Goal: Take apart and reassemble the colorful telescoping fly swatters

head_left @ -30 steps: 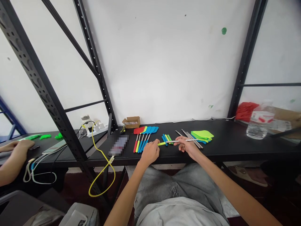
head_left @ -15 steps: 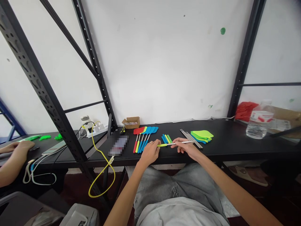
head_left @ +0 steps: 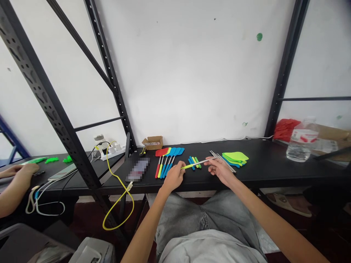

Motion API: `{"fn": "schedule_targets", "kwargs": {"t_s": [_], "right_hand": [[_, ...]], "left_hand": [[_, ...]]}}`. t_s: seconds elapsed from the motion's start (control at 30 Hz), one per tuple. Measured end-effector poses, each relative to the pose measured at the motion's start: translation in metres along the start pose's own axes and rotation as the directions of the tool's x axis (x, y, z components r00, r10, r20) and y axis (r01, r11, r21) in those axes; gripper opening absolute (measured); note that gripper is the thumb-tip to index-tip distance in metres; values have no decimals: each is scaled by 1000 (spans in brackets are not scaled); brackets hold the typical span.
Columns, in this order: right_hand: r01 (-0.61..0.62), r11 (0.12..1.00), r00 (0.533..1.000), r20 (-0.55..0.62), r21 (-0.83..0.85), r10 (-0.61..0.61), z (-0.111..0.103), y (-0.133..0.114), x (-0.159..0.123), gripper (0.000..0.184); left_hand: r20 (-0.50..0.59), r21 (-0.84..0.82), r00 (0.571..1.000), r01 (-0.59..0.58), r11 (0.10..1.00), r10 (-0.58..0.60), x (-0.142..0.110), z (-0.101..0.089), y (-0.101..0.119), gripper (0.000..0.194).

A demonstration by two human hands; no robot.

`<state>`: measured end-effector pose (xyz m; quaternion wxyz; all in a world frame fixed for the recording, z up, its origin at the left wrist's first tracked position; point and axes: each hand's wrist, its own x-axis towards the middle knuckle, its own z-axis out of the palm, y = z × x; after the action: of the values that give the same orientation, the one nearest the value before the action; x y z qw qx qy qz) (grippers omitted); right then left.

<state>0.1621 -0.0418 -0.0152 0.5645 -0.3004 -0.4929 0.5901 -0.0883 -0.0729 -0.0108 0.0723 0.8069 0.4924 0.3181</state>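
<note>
My left hand [head_left: 175, 175] is closed around a yellow-green handle [head_left: 188, 166], whose front part sticks out to the right. A thin metal rod [head_left: 201, 162] runs from the handle's end, slanting up to the right. At the rod's far end, the fingers of my right hand [head_left: 219, 170] hold it loosely. Between and beyond my hands lie several loose blue and green handles [head_left: 195, 160]. Left of them is a row of spatulas [head_left: 167, 162] with red, yellow-green and blue heads. Several bare metal rods [head_left: 229, 166] lie beside my right hand, partly hidden by it.
Yellow-green and blue spatula heads [head_left: 236, 157] are stacked at the right. A phone [head_left: 139, 170] with a yellow cable [head_left: 120, 179], a small cardboard box [head_left: 153, 142] and a water bottle [head_left: 301, 142] stand or lie on the black table [head_left: 263, 171]. Another person's hands [head_left: 23, 171] are at far left.
The rod and handle have tilted, the rod's far end now higher. My right hand has shifted slightly right along the rod towards its end; my left hand has moved slightly left.
</note>
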Motion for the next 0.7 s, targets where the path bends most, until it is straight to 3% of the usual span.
{"fn": "schedule_targets", "kwargs": {"t_s": [0.43, 0.7], "right_hand": [[95, 964, 995, 39, -249, -88, -2, 12, 3, 38], [130, 903, 980, 192, -409, -54, 1, 7, -1, 43]], "left_hand": [[0, -42, 999, -33, 999, 33, -2, -5, 4, 17], [21, -12, 999, -46, 999, 46, -3, -9, 11, 23]]}}
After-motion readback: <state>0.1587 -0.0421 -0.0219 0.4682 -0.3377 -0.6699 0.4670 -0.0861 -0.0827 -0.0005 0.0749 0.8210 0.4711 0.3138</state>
